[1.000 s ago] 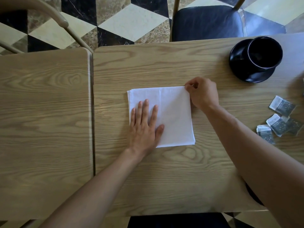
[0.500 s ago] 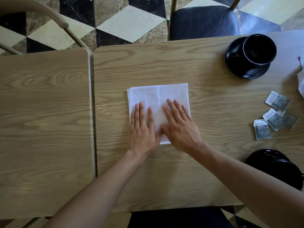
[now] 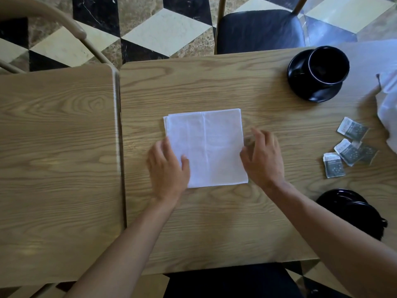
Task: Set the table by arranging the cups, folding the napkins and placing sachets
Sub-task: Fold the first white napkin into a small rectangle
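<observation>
A white napkin [image 3: 206, 147], folded into a square, lies flat in the middle of the wooden table [image 3: 214, 222]. My left hand [image 3: 167, 168] rests at its left edge with the thumb on the cloth. My right hand [image 3: 263, 158] hovers at its right edge, fingers spread and slightly blurred. A black cup on a black saucer [image 3: 318, 74] stands at the far right. Several grey sachets [image 3: 348, 149] lie loose at the right. A second black cup and saucer [image 3: 352, 211] sits near the right, partly behind my right forearm.
A second wooden table [image 3: 55, 168] abuts on the left with a narrow gap. Another white cloth [image 3: 388, 108] lies at the right edge. A black-seated chair [image 3: 260, 31] stands across the table, and a curved chair back [image 3: 64, 29] is at the far left.
Both hands slid outward from the middle of the napkin to its left and right edges. A second earlier, my right hand was pinching the napkin's far right corner.
</observation>
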The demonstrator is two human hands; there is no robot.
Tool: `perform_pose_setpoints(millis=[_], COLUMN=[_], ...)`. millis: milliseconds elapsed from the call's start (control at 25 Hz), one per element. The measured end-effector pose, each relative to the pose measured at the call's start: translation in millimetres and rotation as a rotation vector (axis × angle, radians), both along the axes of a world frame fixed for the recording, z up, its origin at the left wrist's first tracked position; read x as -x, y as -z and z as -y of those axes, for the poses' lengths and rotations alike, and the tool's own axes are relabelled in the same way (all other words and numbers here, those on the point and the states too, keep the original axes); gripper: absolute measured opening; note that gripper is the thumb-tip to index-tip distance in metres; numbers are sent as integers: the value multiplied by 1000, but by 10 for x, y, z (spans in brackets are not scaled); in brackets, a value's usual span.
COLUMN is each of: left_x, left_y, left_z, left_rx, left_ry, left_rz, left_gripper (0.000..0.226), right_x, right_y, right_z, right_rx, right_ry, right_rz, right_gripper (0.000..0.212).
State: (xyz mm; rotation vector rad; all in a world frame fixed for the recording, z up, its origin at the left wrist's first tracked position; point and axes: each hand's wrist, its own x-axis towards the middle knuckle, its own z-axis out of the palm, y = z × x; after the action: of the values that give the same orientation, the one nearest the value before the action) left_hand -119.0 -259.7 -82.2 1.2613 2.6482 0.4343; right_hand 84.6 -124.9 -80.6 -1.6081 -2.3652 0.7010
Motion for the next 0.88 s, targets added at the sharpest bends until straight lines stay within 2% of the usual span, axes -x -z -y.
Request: perform_pose_setpoints(millis=[80, 160, 360, 480, 560, 600, 760, 880], left_x=[112, 179, 217, 210, 173, 151, 63, 25], left_y=[-115, -198, -322, -336, -346, -351, -362, -350], left_z=[-36, -104, -221, -177, -115, -79, 78, 173], left_rx=[7, 64, 144, 248, 322, 329, 249, 29], left_ry=[-145, -208, -362, -378, -351, -352, -476, -757], left_rz=[77, 188, 333, 348, 331, 334, 459, 773], left_gripper=[47, 37, 19, 22, 29, 30, 27, 35], right_x=[119, 228, 360, 381, 357, 340, 308, 263], right_y=[-118, -179, -256, -253, -231, -221, -216, -222], right_z=[-13, -20, -41, -14, -3, 4, 45, -3], right_rx=[92, 205, 424, 520, 553, 565, 512, 529], right_ry=[214, 268, 358, 400, 371, 349, 326, 354], right_rz=[10, 53, 97, 73, 63, 53, -40, -99], right_gripper=[36, 25, 27, 30, 20, 21, 29, 19])
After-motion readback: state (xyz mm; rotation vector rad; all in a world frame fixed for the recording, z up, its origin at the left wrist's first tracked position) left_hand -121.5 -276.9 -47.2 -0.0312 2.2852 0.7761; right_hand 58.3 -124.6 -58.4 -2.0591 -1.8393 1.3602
